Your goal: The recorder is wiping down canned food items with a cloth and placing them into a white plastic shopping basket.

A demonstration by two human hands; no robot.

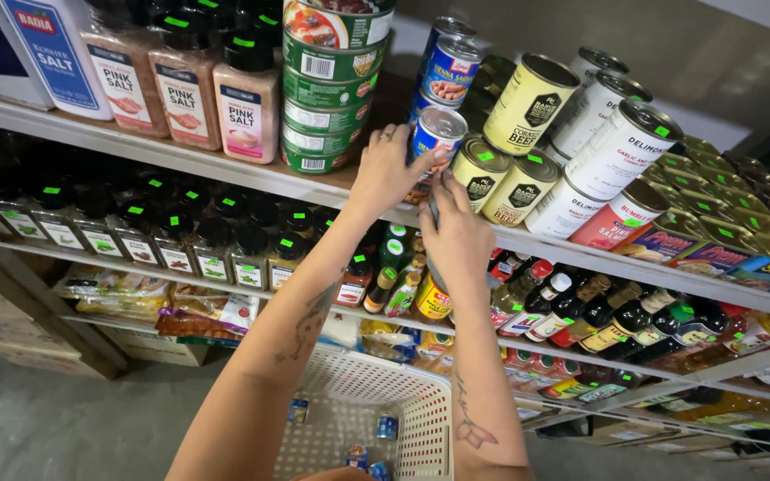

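Hands meet at the shelf (225, 169) edge: left hand (387, 169) has fingers wrapped around a small blue-and-white can (437, 134), upright, at its one o'clock. Right hand (456, 233) sits just below, at the can's six o'clock, fingers pinched narrow; contents unclear.

White metal shelves (225, 169) are running in tiers from nine o'clock toward four o'clock, standing over a grey concrete floor (55, 428) that is showing at seven o'clock, while a plain pale wall (670, 53) is catching soft light at one o'clock.
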